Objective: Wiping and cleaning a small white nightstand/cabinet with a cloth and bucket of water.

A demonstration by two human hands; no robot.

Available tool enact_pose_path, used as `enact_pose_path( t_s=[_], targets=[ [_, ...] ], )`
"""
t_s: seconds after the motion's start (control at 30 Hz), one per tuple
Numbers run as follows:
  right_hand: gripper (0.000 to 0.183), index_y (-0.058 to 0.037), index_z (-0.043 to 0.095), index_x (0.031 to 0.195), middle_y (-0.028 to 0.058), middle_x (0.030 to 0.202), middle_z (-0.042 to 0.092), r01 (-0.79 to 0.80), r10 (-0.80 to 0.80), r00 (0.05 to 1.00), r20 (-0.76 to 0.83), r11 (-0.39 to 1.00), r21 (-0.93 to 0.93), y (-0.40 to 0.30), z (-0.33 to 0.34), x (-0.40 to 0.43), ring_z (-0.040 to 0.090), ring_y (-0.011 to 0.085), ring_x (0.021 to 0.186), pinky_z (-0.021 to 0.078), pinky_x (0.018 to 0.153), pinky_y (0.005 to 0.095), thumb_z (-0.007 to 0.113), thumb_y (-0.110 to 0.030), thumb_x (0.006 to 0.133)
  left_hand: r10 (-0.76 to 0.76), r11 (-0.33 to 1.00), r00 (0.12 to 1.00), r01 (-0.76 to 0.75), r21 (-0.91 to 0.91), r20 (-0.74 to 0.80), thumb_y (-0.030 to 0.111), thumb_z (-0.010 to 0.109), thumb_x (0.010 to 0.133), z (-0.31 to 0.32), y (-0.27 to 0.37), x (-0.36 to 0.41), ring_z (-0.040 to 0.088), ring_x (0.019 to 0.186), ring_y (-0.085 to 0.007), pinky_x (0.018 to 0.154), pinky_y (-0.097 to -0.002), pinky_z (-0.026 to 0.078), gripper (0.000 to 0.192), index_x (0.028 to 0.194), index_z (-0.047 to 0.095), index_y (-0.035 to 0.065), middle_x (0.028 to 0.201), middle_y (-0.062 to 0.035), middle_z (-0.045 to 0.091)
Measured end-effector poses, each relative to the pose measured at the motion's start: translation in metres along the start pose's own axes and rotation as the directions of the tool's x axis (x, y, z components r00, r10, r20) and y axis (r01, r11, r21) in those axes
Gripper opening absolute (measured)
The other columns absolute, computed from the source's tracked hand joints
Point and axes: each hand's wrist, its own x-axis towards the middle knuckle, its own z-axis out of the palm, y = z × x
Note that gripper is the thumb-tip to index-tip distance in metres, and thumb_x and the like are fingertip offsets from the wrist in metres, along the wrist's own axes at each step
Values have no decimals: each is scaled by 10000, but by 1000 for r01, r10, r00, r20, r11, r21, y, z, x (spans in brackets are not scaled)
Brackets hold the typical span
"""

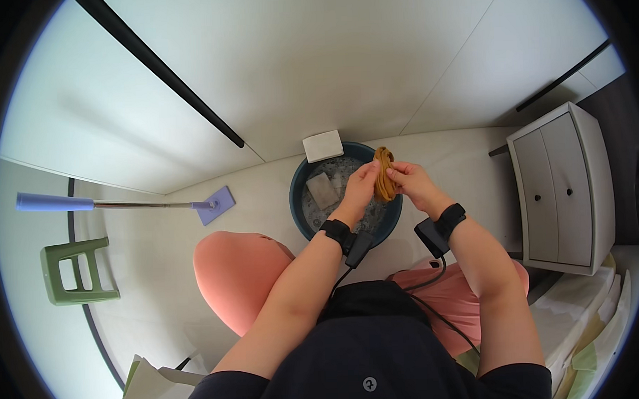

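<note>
A mustard-brown cloth [385,179], bunched into folds, is held between both hands above the right side of a round dark teal basin [297,200]. My left hand [359,187] grips its left edge. On the cloth's right side, my right hand [412,183] pinches it between thumb and fingers. Sudsy water fills the basin, and a greyish rectangular pad or sponge [323,191] lies in it at the left. A white rectangular block-like thing [323,146] rests at the basin's back rim. The cloth partly hides some fingertips.
At the left, a flat mop with a lilac head [217,205] leans over the floor, near a green plastic stool [79,271]. White panels rise behind the basin. A grey two-door cabinet [557,191] stands at the right, with bedding [582,311] below it in view.
</note>
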Motion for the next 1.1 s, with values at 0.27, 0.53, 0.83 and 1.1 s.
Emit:
enact_pose_path(
  t_s=[0.27, 0.53, 0.83, 1.1],
  targets=[
    [252, 15, 568, 975, 35, 840, 589, 50, -107, 982, -156, 942, -331, -14, -12, 8, 540, 103, 761, 445, 628, 246, 536, -213, 872, 141, 975, 988, -128, 179, -61, 173, 397, 934, -7, -15, 16, 520, 923, -137, 798, -262, 431, 184, 1056, 443, 43, 991, -50, 530],
    [284, -4, 532, 982, 55, 930, 575, 127, -132, 957, -257, 991, -37, -21, 9, -3, 523, 117, 857, 416, 755, 253, 417, -257, 925, 127, 988, 991, -121, -100, 49, 172, 417, 923, 8, 4, 4, 482, 1011, -145, 864, -287, 409, 233, 1109, 390, 34, 1062, -61, 489],
    [357, 7, 517, 908, 36, 892, 564, 210, -178, 970, 168, 959, -191, -30, 6, -11, 510, 111, 863, 411, 747, 255, 657, -291, 773, 145, 989, 982, -140, -47, 118, 103, 530, 861, 8, 9, 3, 465, 991, -130, 856, -266, 389, 288, 1094, 367, 58, 1038, -48, 472],
    [345, 5, 567, 975, 38, 879, 590, 40, -3, 997, 82, 892, -450, -51, -59, -10, 530, 118, 796, 421, 703, 257, 632, -283, 796, 240, 967, 966, -230, 106, -95, 134, 541, 867, 3, 16, 9, 470, 982, -132, 833, -269, 403, 287, 1085, 392, 22, 1080, -75, 477]
  ],
)
